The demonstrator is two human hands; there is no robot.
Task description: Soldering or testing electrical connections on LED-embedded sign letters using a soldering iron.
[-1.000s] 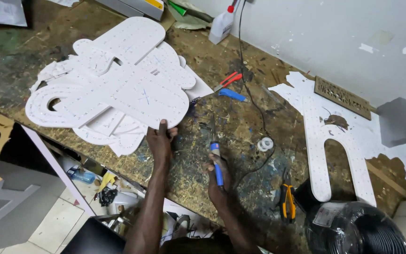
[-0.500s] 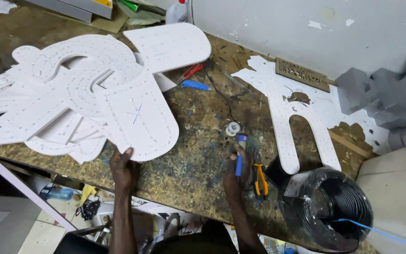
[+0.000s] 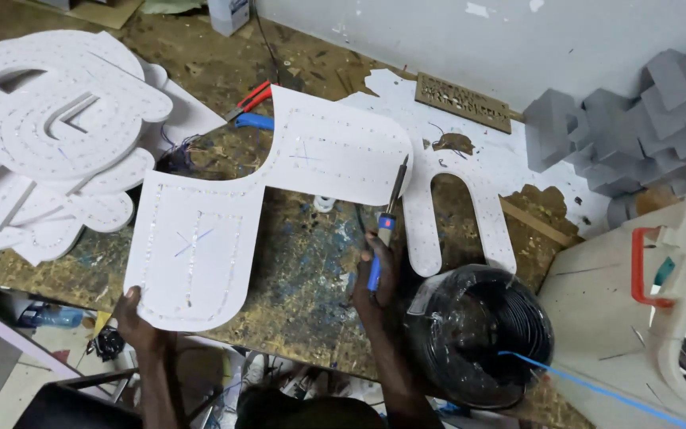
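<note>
- Head view, near edge of the workbench (image 3: 303,294): left hand (image 3: 138,318) clamps the rounded near end of a white letter-shaped panel (image 3: 224,214), fingers curled over its edge. That end overhangs the near edge of the bench slightly, which gives the hand something to grab.
- Panel lies flat, face up, with rows of small dots along its outline and a blue pencil cross on the near leg. Looks pinned by the left hand so it doesn't slide.
- Right hand (image 3: 379,270) is closed round the blue handle of a soldering iron (image 3: 389,218), just right of the panel's near leg. The tip points away from the person and rests over the far right corner of the panel, so the hot end stays clear of the fingers.
- Near right corner of the bench: coil of black cable (image 3: 482,334) in clear wrap, touching the right wrist area; a thin blue wire (image 3: 589,385) trails off it to the right.
- Mid bench, between the panel's legs: a small solder spool (image 3: 324,203), within reach of the iron.
- Right of the iron: another white cut-out (image 3: 470,199), flat, partly under the panel's far end.
- Left edge: stack of white letter panels (image 3: 49,135), well apart from the iron.
- Beyond the panel: red-handled pliers (image 3: 252,98) and a blue-handled tool (image 3: 256,121), side by side.
- Far edge by the wall: brown fretwork strip (image 3: 462,102); grey foam blocks (image 3: 637,127) piled at the far right corner.
</note>
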